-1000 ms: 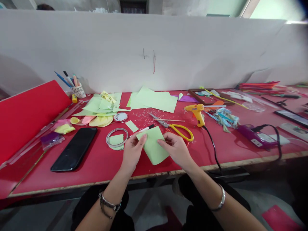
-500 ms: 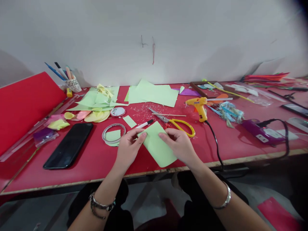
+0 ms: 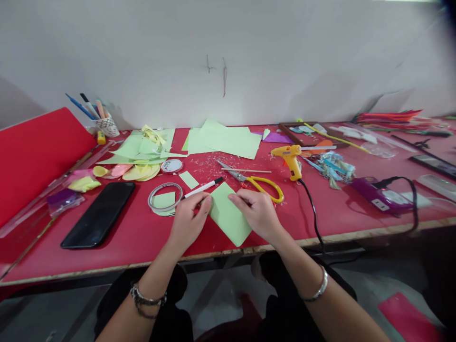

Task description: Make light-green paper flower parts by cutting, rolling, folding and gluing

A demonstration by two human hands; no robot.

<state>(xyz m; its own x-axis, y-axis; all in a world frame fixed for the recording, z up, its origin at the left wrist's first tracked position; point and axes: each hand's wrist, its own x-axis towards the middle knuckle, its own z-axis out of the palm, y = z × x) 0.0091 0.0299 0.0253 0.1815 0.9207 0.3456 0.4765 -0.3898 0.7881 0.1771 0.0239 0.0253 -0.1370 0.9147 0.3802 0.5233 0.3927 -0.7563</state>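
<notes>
A piece of light green paper [image 3: 230,216] is held between my two hands above the table's front edge, one corner pointing toward me. My left hand [image 3: 190,216] pinches its left edge between thumb and fingers. With thumb on top, my right hand [image 3: 259,211] grips its upper right edge; those fingers are partly hidden. Just beyond the hands lie a white marker with a black cap [image 3: 204,186], scissors with yellow handles [image 3: 265,183] and a thin wooden stick [image 3: 245,170]. A roll of tape [image 3: 151,199] rests over green paper left of my left hand.
A yellow glue gun [image 3: 290,159] stands at right, its black cord running over the table edge. A black phone [image 3: 99,216] lies at left. Green sheets [image 3: 228,140] and a pen cup [image 3: 108,126] are at the back. A purple power strip [image 3: 379,197] sits far right.
The view has shifted slightly. Both hands still hold the green paper, which has tilted a little, and my left thumb has moved toward its left edge.
</notes>
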